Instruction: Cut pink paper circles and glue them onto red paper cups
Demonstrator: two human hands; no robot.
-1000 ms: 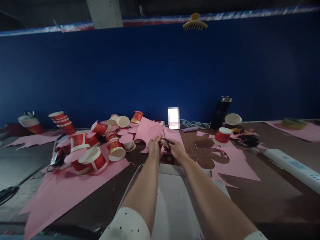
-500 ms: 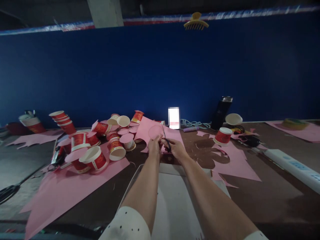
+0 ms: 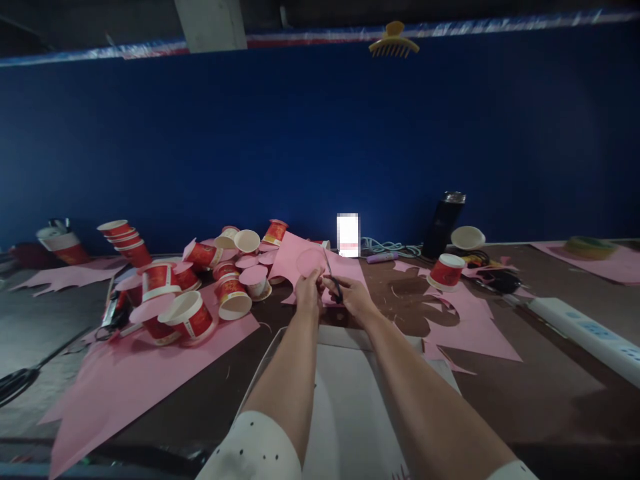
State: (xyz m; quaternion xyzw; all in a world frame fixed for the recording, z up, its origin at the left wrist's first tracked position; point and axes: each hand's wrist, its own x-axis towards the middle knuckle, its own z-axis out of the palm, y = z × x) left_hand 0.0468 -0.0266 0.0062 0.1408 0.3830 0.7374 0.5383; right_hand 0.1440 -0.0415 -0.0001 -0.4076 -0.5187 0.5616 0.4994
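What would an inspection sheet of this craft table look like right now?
Surface: brown table, strewn with cut pink paper sheets.
Job's things: pink paper disc; scissors.
Clutter: red paper cups heaped on the left, one cup on the right, black flask, purple marker.
Grips: left hand pinches the disc; right hand holds the scissors at its edge.
Cables: white power strip, cords by the wall.
Surroundings: blue wall, yellow hair clip on top.

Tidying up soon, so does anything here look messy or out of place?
Yes. Red paper cups lie tipped in a heap left of the hands, and a yellow hair clip hangs on the blue wall's top edge.
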